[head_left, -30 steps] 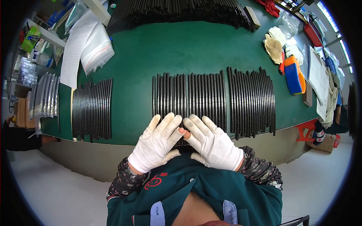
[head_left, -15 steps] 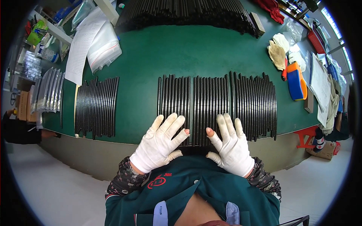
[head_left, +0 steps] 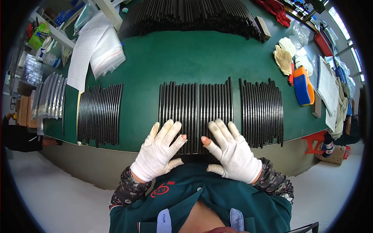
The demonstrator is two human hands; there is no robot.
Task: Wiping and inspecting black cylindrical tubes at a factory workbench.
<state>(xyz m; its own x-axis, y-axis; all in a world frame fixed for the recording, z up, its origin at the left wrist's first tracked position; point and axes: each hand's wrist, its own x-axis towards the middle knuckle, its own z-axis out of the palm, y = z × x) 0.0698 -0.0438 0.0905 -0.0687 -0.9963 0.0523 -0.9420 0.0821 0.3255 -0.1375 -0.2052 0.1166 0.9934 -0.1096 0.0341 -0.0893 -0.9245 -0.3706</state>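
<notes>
Head view: left hand (head_left: 155, 156) and right hand (head_left: 236, 158), fingers spread, are lying over black rods (head_left: 178, 101) at their 12 o'clock; uneven sideways pushing could be sending loose rods rolling, muddling rows.

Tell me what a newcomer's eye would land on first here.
First, the white-gloved left hand and right hand, fingers spread over the near part of black rods lined up on the green table. Then the dense dark stack at the far side, and the blue-and-orange object on the right.
</notes>
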